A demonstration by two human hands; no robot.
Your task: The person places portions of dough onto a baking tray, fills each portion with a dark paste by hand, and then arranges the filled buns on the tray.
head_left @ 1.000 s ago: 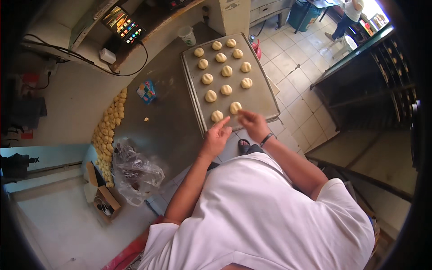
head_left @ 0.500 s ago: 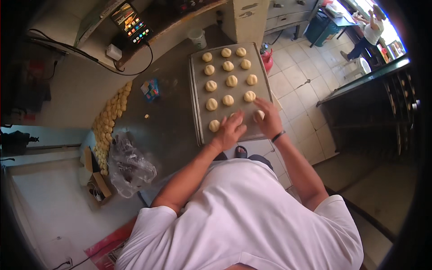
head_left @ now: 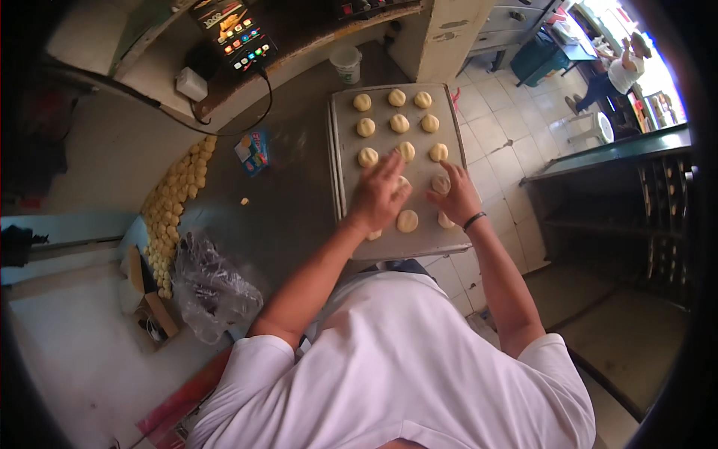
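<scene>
A metal baking tray (head_left: 419, 241) holds rows of round, pale dough pieces, several with a crease or dent on top. My left hand (head_left: 376, 198) is over the tray's left-middle part, fingers stretched forward, partly covering a dough ball (head_left: 402, 184). My right hand (head_left: 459, 194), with a dark wristband, is at the tray's right side. Its thumb and fingers are apart around another dough ball (head_left: 441, 184); whether they press it is hard to see. A smoother dough ball (head_left: 407, 221) lies uncovered in the near row. Both near-row neighbours are partly hidden by my hands.
Many dough pieces (head_left: 176, 194) are heaped along the table's left edge, beside a clear plastic bag (head_left: 213, 284). A blue packet (head_left: 253, 153) and white tub (head_left: 345, 64) stand farther back. A phone (head_left: 238, 37) is on the shelf. A rack (head_left: 613, 202) stands right; another person (head_left: 624, 73) is far off.
Both hands have moved from the near row to the row beyond it, uncovering the near middle dough ball. The view has shifted slightly, so the tray appears lower and farther right.
</scene>
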